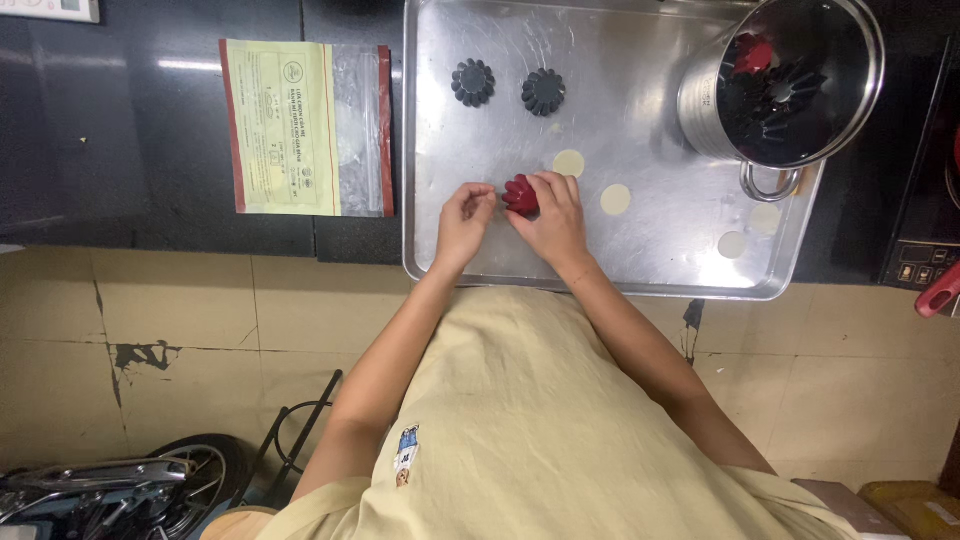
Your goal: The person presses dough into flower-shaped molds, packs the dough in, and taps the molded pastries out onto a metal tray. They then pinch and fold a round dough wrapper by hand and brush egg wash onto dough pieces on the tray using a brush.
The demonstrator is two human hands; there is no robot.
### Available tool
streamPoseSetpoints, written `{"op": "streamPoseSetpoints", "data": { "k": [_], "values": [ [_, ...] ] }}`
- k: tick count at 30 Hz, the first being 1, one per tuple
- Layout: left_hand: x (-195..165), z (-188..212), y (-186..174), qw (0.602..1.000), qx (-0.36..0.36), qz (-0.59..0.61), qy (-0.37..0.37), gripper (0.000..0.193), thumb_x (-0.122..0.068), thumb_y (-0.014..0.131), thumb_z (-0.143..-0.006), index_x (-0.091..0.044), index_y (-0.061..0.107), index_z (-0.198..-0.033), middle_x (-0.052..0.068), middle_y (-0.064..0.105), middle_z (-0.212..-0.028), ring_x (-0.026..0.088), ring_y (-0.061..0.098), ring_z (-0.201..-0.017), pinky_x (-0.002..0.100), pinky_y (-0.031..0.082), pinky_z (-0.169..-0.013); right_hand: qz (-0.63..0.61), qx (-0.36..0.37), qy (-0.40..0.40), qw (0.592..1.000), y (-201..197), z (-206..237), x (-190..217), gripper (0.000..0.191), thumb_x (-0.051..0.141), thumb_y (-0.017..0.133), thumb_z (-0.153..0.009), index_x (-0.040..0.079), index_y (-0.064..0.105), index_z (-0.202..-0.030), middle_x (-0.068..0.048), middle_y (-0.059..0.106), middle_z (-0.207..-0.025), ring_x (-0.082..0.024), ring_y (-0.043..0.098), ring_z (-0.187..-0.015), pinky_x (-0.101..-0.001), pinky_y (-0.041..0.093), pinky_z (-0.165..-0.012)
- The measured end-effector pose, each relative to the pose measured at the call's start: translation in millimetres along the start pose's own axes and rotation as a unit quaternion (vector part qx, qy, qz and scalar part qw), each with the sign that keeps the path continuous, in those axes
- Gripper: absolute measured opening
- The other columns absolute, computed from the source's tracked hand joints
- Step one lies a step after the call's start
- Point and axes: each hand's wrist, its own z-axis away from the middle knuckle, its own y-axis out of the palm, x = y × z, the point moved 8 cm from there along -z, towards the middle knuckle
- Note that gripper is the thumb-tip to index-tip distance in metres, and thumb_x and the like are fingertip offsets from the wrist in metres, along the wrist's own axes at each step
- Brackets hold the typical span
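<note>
place: home kitchen | evidence: dark stone counter (150, 130) over tiled wall | steel baking tray (660, 260) with fluted moulds (473, 82) and dough rounds (569, 162) | steel pot (790, 80) | induction cooker (925, 200) at counter edge

- The right hand (553, 222) covers part of the red mold (519, 195)
- The print on the plastic bag (308, 128) is too small to read
- The picture's edge cuts off the red handle (938, 291) and the steel pot (783, 82)
</note>
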Motion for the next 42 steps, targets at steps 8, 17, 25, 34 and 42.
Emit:
{"op": "streamPoseSetpoints", "data": {
  "k": [8, 17, 25, 34, 42],
  "values": [
    [-28.0, 2.2, 9.7, 0.954, 0.003, -0.293, 0.061, 0.046, -0.025, 0.079, -0.082, -0.001, 0.067, -0.120, 0.015, 0.067, -0.106, 0.026, 0.069, -0.080, 0.037, 0.056, -0.074, 0.026, 0.023, 0.020, 0.999, 9.3, -5.8, -7.8, 0.052, 0.013, 0.086, -0.068, 0.004, 0.067, -0.115, -0.010, 0.060, -0.120, -0.032, 0.055, -0.111, -0.0410, 0.050, -0.095],
    [-11.4, -10.2, 35.6, 0.957, 0.175, -0.226, 0.057, 0.033, -0.020, 0.087, -0.075, 0.000, 0.072, -0.097, 0.012, 0.069, -0.092, 0.023, 0.066, -0.084, 0.034, 0.054, -0.079, -0.153, 0.044, 0.021, 0.987, 9.9, 7.7, -20.2, 0.053, 0.004, 0.080, -0.072, 0.002, 0.059, -0.120, -0.018, 0.054, -0.118, -0.036, 0.060, -0.105, -0.0393, 0.052, -0.087],
    [-71.5, 30.3, 37.4, 0.938, 0.325, -0.052, 0.112, 0.033, -0.027, 0.087, -0.079, -0.002, 0.069, -0.092, 0.005, 0.066, -0.090, 0.015, 0.061, -0.090, 0.032, 0.051, -0.085, -0.437, 0.153, 0.069, 0.884, -37.1, 25.1, -12.4, 0.025, -0.003, 0.083, -0.075, 0.003, 0.065, -0.091, -0.005, 0.065, -0.093, -0.012, 0.060, -0.090, -0.0314, 0.050, -0.085],
    [-173.5, 78.3, 37.6, 0.902, 0.314, -0.109, 0.276, 0.036, -0.027, 0.090, -0.077, -0.002, 0.065, -0.083, 0.008, 0.066, -0.082, 0.024, 0.063, -0.084, 0.035, 0.051, -0.077, -0.306, 0.147, -0.142, 0.930, -130.4, 8.1, 66.9, 0.020, -0.004, 0.078, -0.070, 0.002, 0.061, -0.080, -0.006, 0.070, -0.080, -0.019, 0.072, -0.076, -0.0431, 0.058, -0.102],
    [-139.3, 76.5, 32.5, 0.910, 0.323, -0.072, 0.248, 0.033, -0.022, 0.092, -0.075, -0.002, 0.067, -0.083, 0.007, 0.069, -0.083, 0.020, 0.066, -0.084, 0.033, 0.052, -0.076, -0.323, 0.173, -0.108, 0.924, -109.8, 18.6, 55.0, 0.016, -0.002, 0.077, -0.071, 0.003, 0.067, -0.083, -0.005, 0.071, -0.080, -0.016, 0.072, -0.076, -0.0384, 0.060, -0.092]
  ]
}}
